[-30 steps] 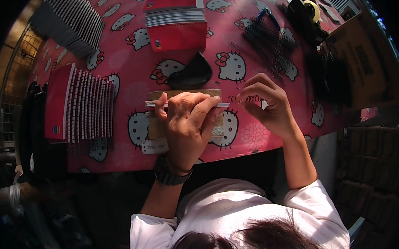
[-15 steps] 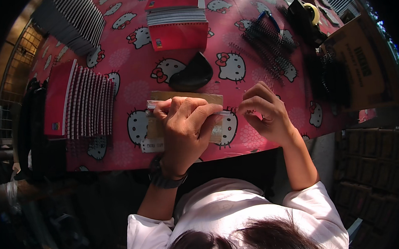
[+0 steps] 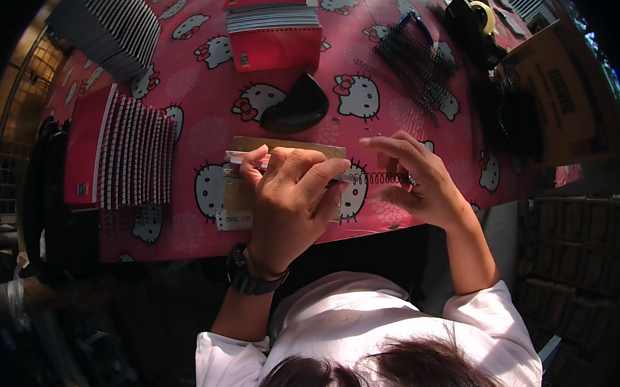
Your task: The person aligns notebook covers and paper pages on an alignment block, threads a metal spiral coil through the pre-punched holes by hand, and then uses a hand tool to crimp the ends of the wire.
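My left hand (image 3: 292, 191), with a dark watch on its wrist, is closed around a thin notebook (image 3: 237, 157). Most of the notebook is hidden; a white and red edge shows past the fingers. From its right end a black spiral binding coil (image 3: 376, 178) runs toward my right hand (image 3: 419, 180). The right hand's fingers are apart, index finger stretched out, with the coil's end between thumb and fingers. Beneath my left hand lies a flat brown board (image 3: 286, 144), a white labelled strip (image 3: 233, 220) at its near edge.
A black curved object (image 3: 296, 105) lies beyond the board. Red notebooks are stacked at the back (image 3: 276, 48) and left (image 3: 84, 157), and grey spiral-bound ones (image 3: 112, 39) at far left. Loose black coils (image 3: 416, 66), a tape dispenser (image 3: 480, 20) and a cardboard box (image 3: 563, 93) are right.
My right hand has opened its fingers and shifted slightly; the black coil now shows clearly between the hands. My left hand keeps its hold in nearly the same place.
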